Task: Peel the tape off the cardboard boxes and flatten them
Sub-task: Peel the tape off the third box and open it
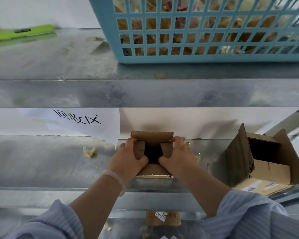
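Box work on a metal shelf [41,166]: small cardboard box [153,135] sits just below frame centre, about 6 o'clock, top open, dark inside showing between its flaps. Left hand [126,159] grips the flap on the box's 9 o'clock side, fingers curled over the flap's top, thumb at the inner edge. Right hand [178,157] grips the 3 o'clock flap the same way, thumb at the opening. Far flap at 12 o'clock stands up against the white back wall; near flap at 6 o'clock lies flat toward the person. White bracelet [114,176] on the left wrist, pale blue striped sleeves pushed up both forearms. Second cardboard box [266,169] at 4 o'clock, well apart from the hands, open, flaps up, tilted at the shelf edge. Crumpled yellowish scrap [89,151] at 8 o'clock on the shelf. Paper sign [79,118] with black handwritten characters at 9 o'clock. Upper shelf: blue plastic basket [205,30] at 1 o'clock, filled with brownish crumpled stuff; green flat object [21,32] at 10 o'clock.
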